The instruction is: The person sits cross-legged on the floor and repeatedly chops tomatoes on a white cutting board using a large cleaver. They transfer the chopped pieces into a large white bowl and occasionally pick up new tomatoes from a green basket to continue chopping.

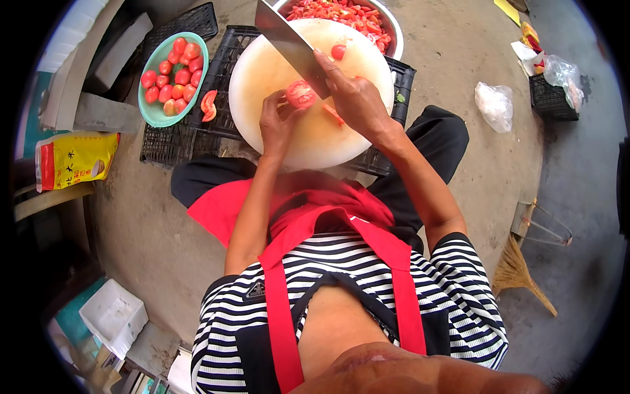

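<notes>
My left hand grips a cut tomato, its wet inner face turned towards the blade. In my right hand is a cleaver, the index finger laid along its broad blade, whose lower corner comes close to the tomato. Both hands are over a round white cutting board. A thin tomato slice lies on the board under the right hand. Farther back on it sits another tomato piece. The cleaver's handle is hidden in my fist.
Black plastic crates support the board. Behind it a metal basin holds chopped tomatoes. A green basket of whole tomatoes stands left, with tomato slices beside it. A plastic bag and a straw broom are to the right.
</notes>
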{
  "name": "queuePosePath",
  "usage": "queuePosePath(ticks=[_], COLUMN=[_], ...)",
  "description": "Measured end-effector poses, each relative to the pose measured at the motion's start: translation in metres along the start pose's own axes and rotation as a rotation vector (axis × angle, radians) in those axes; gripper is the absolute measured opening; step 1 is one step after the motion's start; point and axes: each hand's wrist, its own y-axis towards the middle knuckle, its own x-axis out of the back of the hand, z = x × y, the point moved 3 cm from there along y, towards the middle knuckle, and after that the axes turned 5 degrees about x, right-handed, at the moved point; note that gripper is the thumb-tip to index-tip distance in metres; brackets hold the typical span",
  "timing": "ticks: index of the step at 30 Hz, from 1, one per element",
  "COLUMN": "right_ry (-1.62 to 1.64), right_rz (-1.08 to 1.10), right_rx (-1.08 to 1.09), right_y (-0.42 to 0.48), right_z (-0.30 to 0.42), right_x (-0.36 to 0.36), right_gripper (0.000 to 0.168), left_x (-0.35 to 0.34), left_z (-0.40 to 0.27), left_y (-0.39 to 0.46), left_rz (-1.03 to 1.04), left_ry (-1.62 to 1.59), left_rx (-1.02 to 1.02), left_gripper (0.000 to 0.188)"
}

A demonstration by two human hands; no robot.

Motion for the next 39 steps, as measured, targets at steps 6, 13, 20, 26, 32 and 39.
queuePosePath(ticks=[6,13,20,26,32,39], right_ry=[-0.063,0.015,0.022,0.204,0.17,0.042], right_rz=[0.213,0.141,0.323,0.423,0.841,0.462], right_rx=[-0.092,-0.07,-0.084,0.022,-0.004,0.013], right_y=[-0.012,-0.003,-0.019,-0.04,-0.045,0.037], right_z=[-0.009,0.018,0.0,0.011,-0.048,-0.191], right_x=[-0.048,-0.026,-0.053,0.007,0.021,0.025], right_gripper=[0.079,0.072,0.078,0.072,0.054,0.038], left_x=[0.004,0.016,0.025,0.104,0.224,0.304], left_z=[0.017,0.022,0.022,0.025,0.07,0.089], left_y=[-0.003,-0.01,-0.01,-0.006,0.027,0.103], left_rz=[-0.052,-0.068,-0.089,-0.286,-0.477,-0.459], left_ry=[0.205,0.215,0.325,0.281,0.33,0.597], left_rx=[-0.155,-0.056,-0.072,0.096,0.137,0.086], left_gripper=[0.058,0.055,0.049,0.038,0.034,0.037])
